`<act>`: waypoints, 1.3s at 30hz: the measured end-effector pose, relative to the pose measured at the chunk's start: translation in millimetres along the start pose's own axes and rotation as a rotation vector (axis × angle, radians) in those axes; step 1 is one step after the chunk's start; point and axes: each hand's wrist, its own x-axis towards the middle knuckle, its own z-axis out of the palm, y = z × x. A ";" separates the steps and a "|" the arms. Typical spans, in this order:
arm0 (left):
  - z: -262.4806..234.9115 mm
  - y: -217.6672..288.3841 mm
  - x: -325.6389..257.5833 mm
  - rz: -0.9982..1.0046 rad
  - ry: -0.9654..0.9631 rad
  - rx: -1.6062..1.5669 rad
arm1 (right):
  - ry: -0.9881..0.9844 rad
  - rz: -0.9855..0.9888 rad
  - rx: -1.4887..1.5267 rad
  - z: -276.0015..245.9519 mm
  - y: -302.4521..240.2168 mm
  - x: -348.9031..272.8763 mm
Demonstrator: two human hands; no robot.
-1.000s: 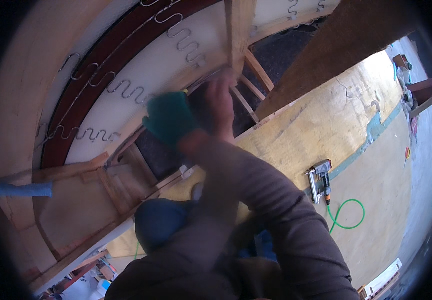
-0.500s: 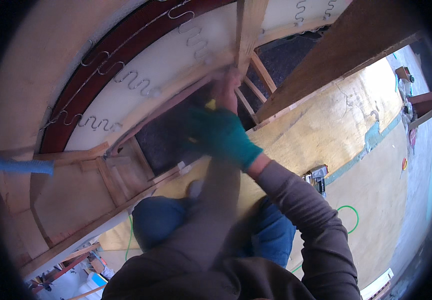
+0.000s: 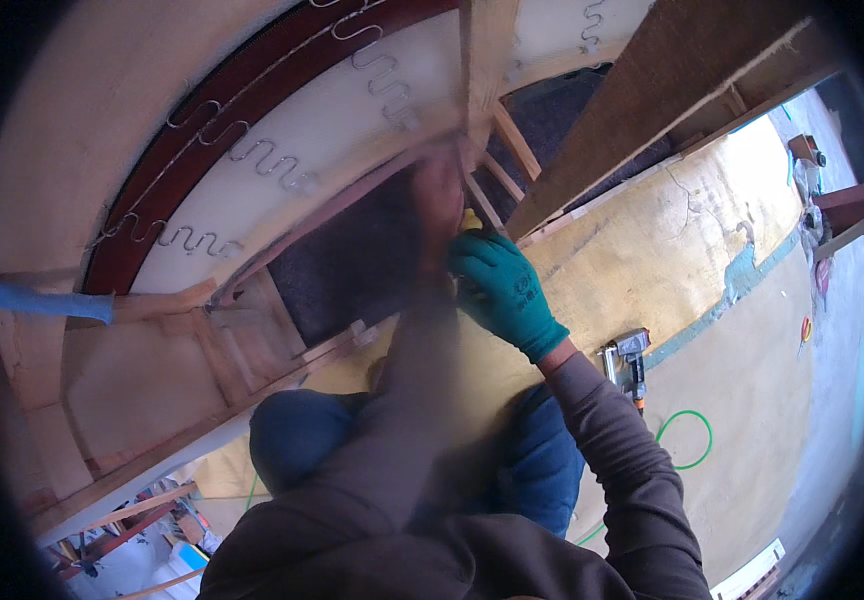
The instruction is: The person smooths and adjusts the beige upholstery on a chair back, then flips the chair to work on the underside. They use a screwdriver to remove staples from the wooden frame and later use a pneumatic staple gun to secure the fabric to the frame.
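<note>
My right hand (image 3: 502,290), in a green glove, is closed around something whose yellow end (image 3: 469,220) pokes out above the fingers; the rest of it is hidden in the glove. My bare left hand (image 3: 437,195) is smeared by motion, so its fingers do not show clearly. It is just left of the glove, over the dark opening of a wooden furniture frame (image 3: 487,60). Along the left of that opening runs a curved, pale panel (image 3: 322,130) with zigzag wire springs (image 3: 264,157) and a dark red band (image 3: 192,160).
A staple gun-like air tool (image 3: 634,350) lies on the yellowish floor sheet (image 3: 632,240) to the right, near a green hose (image 3: 710,440). A wide wooden board (image 3: 642,110) slants across the upper right. Blue cloth (image 3: 47,298) hangs at the left. Orange-handled scissors (image 3: 805,330) lie far right.
My gloved right hand has swung right and a little down, off my left forearm, with the yellow-ended thing. The left hand has shifted slightly left and down. The view has turned slightly.
</note>
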 end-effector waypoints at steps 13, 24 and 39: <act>8.4 7.4 -3.7 -0.062 0.045 -0.279 | 0.175 0.408 0.180 28.0 -57.4 49.1; 29.5 -13.9 4.8 -0.046 0.035 -0.440 | 0.196 -0.094 -0.122 64.7 -41.9 85.6; 10.2 7.2 -0.4 0.116 0.026 -0.236 | -0.030 0.052 -0.332 111.2 -60.7 80.3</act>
